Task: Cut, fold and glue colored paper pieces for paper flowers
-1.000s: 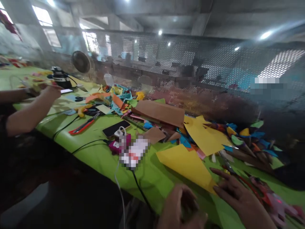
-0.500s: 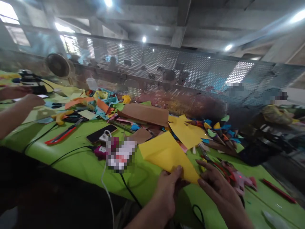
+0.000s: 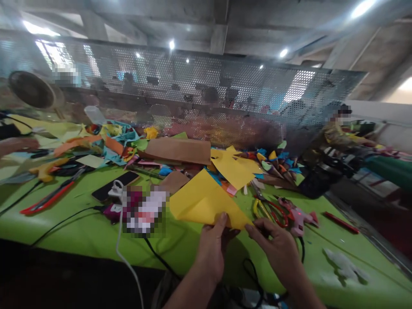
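A sheet of yellow paper point(image 3: 206, 199) is held up above the green table, partly folded or curled along its near edge. My left hand point(image 3: 214, 244) grips that edge, thumb on top and fingers underneath. At the sheet's right corner, my right hand point(image 3: 273, 242) pinches the tip between thumb and fingers. Just beyond the right hand lie red-and-yellow-handled scissors point(image 3: 270, 210) and a pink glue gun point(image 3: 298, 216). More yellow paper point(image 3: 236, 169) rests behind the held sheet.
The green table point(image 3: 80, 231) carries a phone point(image 3: 115, 186), a purple power strip point(image 3: 112, 212) with cables, red-handled pliers point(image 3: 53, 197), a yellow glue gun point(image 3: 48, 169) and a red pen point(image 3: 340, 223). Paper scraps and brown card point(image 3: 177, 150) line the back. Another person's hand point(image 3: 17, 146) is at left.
The view has turned to the right, so the table's contents sit farther left. My right hand's fingers have closed onto the yellow paper's corner; my left hand keeps its hold.
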`<state>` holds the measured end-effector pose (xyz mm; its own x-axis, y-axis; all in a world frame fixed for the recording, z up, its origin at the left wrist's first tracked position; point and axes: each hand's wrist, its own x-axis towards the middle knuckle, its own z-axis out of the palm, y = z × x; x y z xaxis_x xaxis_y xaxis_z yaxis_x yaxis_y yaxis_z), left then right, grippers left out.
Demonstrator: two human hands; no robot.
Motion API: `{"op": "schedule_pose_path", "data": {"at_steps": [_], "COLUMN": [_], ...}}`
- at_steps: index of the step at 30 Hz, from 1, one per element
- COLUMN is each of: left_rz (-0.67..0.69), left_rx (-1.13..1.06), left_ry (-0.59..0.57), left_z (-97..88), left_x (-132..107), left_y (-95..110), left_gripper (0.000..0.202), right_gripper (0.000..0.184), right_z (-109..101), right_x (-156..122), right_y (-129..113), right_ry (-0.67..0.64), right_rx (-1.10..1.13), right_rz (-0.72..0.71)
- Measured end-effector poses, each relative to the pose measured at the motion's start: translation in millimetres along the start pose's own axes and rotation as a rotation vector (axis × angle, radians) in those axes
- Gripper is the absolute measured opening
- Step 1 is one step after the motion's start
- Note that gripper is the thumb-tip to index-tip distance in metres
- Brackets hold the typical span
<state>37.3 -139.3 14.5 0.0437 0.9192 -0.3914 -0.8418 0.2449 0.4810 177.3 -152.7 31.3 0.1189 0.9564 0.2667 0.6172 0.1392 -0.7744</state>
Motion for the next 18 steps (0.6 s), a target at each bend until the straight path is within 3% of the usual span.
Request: {"op": "schedule_pose_path", "data": {"at_steps": [8, 18], "left_rz": [-0.012, -0.002], "left_rx": [0.017, 0.003], "left_ry": [-0.072, -0.037], "left_z": [-1.0, -1.0], "left_x": [0, 0], "left_y": [-7, -12], "left_gripper": [0.042, 0.064], "right_gripper": [0.044, 0.043], "right_z": [-2, -3], "right_x": [0, 3], "right_y": [5, 18], "right_ry": [0.003, -0.035], "right_rx": [-0.016, -0.027], "right_rz": [0.014, -0.024]}}
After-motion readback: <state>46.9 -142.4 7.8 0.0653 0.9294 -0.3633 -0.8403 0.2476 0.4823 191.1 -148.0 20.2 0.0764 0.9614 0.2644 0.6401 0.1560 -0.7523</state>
